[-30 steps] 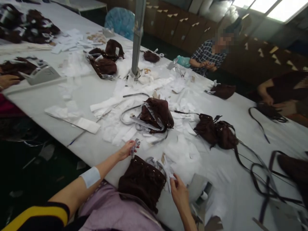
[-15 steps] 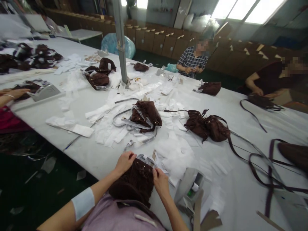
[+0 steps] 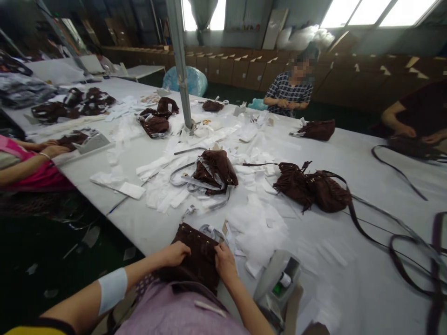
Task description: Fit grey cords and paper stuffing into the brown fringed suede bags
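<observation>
A dark brown fringed bag (image 3: pixel 195 249) lies at the near edge of the long white table (image 3: pixel 342 153), partly over my lap. My left hand (image 3: pixel 173 254) rests on its left side with fingers curled into the fabric. On the bag's right side, my right hand (image 3: pixel 225 263) is closed on the material. A grey wrapped strap (image 3: pixel 209 229) pokes out just beyond the bag. White paper scraps (image 3: pixel 256 228) lie right of it.
More brown bags (image 3: pixel 215 170) (image 3: pixel 312 188) and loose straps (image 3: pixel 398 242) lie across the table. A metal post (image 3: pixel 179 65) stands mid-table. A grey tape dispenser (image 3: pixel 279 279) sits by my right arm. Other people sit left (image 3: pixel 31 163) and across (image 3: pixel 291 90).
My left hand dropped a small wrapped piece and came down onto the bag. The right hand moved left onto the bag. The view tilted upward.
</observation>
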Demonstrator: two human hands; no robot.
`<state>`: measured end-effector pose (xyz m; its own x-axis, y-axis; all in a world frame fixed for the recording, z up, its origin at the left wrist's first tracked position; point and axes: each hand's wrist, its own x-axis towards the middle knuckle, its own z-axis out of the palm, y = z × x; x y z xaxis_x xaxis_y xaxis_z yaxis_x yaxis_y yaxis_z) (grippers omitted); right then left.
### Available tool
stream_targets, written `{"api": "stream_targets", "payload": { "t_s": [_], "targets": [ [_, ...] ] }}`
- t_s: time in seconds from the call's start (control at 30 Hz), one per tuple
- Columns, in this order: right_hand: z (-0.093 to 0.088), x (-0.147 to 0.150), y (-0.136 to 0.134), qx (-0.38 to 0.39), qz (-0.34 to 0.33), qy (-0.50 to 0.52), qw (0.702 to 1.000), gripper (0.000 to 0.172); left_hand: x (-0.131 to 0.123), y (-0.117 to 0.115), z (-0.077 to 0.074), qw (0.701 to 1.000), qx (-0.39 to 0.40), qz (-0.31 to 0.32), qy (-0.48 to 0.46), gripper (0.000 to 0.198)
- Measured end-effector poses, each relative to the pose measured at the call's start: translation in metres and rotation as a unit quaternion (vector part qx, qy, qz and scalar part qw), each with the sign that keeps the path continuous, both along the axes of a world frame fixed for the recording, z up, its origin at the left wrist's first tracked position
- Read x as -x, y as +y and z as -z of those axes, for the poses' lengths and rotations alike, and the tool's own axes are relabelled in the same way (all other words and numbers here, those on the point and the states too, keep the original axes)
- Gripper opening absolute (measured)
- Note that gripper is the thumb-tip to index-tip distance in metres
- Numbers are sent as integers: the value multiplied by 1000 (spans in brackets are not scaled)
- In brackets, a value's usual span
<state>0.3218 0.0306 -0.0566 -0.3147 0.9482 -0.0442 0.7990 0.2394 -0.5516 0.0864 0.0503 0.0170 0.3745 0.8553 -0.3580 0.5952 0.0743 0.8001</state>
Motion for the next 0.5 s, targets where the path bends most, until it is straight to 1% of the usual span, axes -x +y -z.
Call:
{"api": "stream_targets", "payload": {
  "t_s": [0.07,0.13,0.17,0.2,0.23,0.3,0.4,0.5],
  "targets": [
    [-1,-2,4,-7,-9,12,1000,34,-7,19,-11,997,-10,-76,13,23],
    [-1,0,3,-18,-17,22,999,34,-21,41,-17,986,-10,-163,22,25],
    [-1,1,1,-24,-23,27,999,34,-30,49,-17,981,5,-193,25,23],
    [0,3,-2,-30,-31,33,999,33,-38,54,-14,977,30,-208,29,19],
    [2,5,-6,-34,-42,38,998,32,-45,55,-9,975,65,-210,33,17],
    [7,8,-15,-39,-72,49,995,27,-55,49,5,962,159,-220,42,22],
    [16,7,-32,-35,-116,64,991,19,-63,28,27,924,294,-243,37,35],
    [19,-2,-50,-26,-135,78,987,18,-69,17,41,892,372,-256,2,41]
  ]
}}
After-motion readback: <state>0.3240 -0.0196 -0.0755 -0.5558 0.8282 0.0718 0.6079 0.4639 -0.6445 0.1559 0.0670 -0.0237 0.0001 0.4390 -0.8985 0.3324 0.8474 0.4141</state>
